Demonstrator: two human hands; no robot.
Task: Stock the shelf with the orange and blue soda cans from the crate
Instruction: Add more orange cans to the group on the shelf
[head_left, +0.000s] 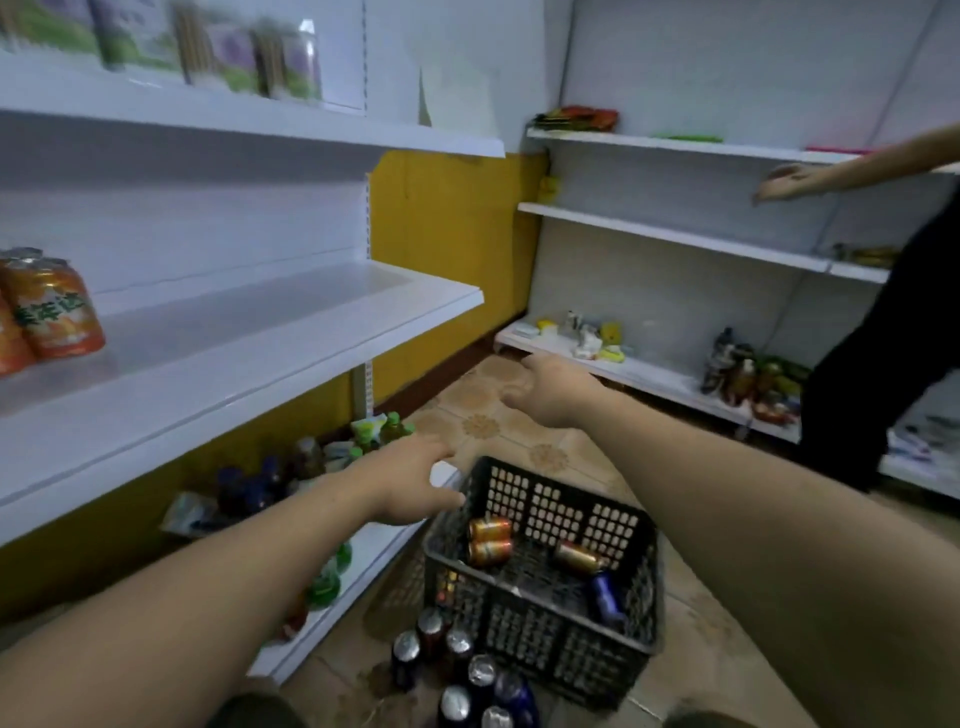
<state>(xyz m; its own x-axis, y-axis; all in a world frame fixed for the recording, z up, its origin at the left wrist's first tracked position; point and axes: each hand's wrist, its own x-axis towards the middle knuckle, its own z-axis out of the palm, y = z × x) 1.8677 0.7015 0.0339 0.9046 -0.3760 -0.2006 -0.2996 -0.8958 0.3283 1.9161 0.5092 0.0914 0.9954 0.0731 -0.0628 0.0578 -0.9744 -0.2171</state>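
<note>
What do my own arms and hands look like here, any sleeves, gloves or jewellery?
Both forearms are bare, with no sleeve in view up to the frame edge. The left hand and the right hand wear no gloves. No watch, bracelet or ring shows on either, and no markings can be made out.

Left grip reaching forward, fingers spread; right grip extended farther, loosely relaxed.
</note>
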